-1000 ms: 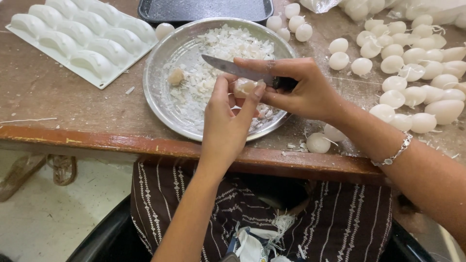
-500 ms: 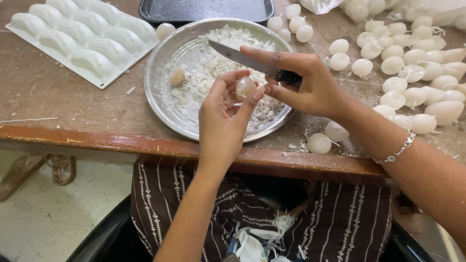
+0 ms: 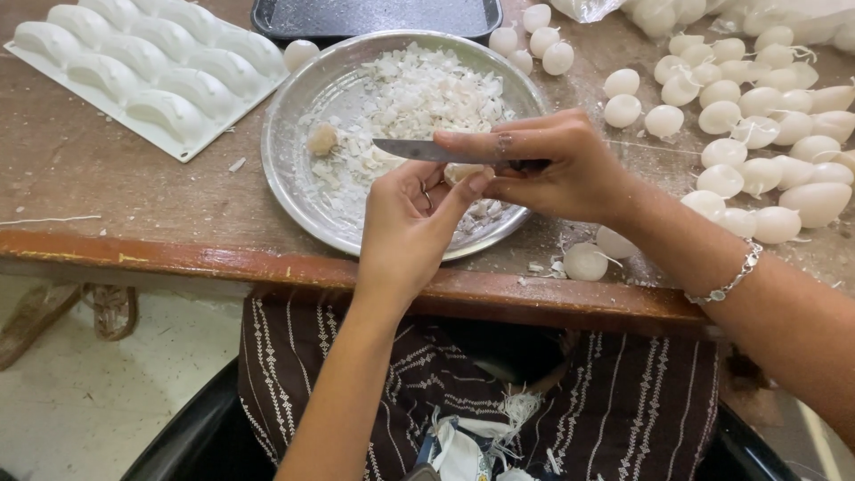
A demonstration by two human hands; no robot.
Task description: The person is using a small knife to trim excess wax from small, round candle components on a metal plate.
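My left hand pinches a small white wax ball over the near rim of a round metal plate. Only a sliver of the ball shows between the fingers. My right hand grips a knife by its dark handle, blade pointing left and lying flat just above the ball. The plate holds a heap of white wax shavings and one tan lump.
A white mould tray with oval cavities lies at the back left. Several white wax balls with wicks are piled at the right, two more near the table's front edge. A dark tray sits behind the plate.
The knife blade has dropped from a raised slant to level, now resting just over the ball. My left hand has closed more tightly around the ball.
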